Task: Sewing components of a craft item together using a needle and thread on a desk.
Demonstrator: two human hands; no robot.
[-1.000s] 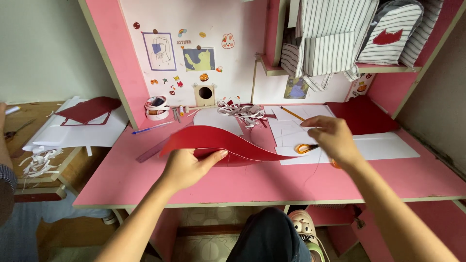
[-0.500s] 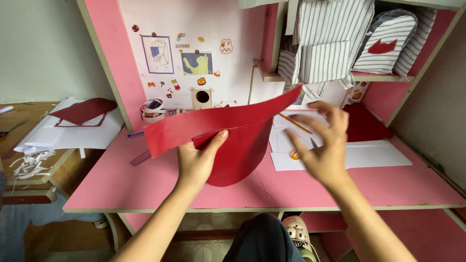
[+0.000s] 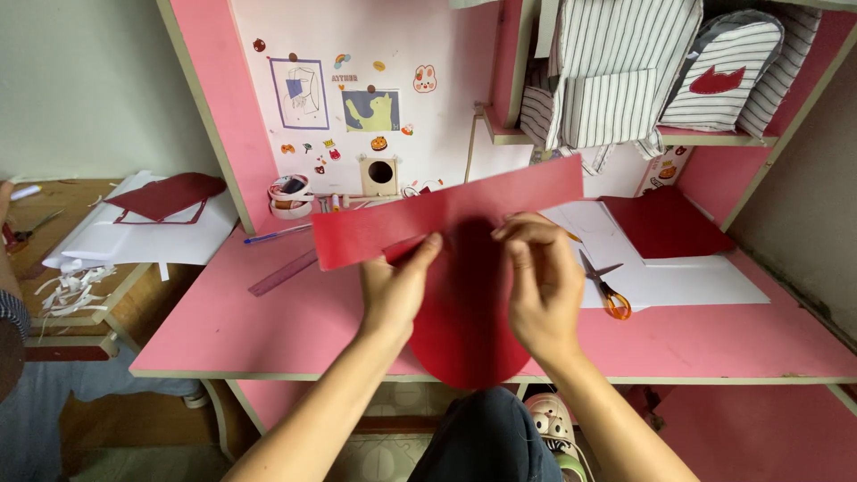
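Note:
A large sheet of red paper [image 3: 464,330] with a rounded lower edge is held up above the pink desk [image 3: 268,330]. Its upper part is bent over into a long red band [image 3: 446,214]. My left hand [image 3: 393,290] grips the paper just left of its middle, thumb on the front. My right hand [image 3: 540,281] pinches it just right of the middle. Both hands are close together, over the desk's front half.
Orange-handled scissors [image 3: 607,290] lie on white sheets [image 3: 687,281] at the right, beside a dark red sheet [image 3: 665,223]. A ruler [image 3: 281,272], a blue pen [image 3: 277,235] and tape rolls [image 3: 290,196] lie at the left. Striped bags [image 3: 616,80] fill the shelf. A side table [image 3: 134,295] holds more paper.
The red paper rose off the desk and now hangs upright before me. My right hand left the scissors' spot and came onto the paper beside my left hand.

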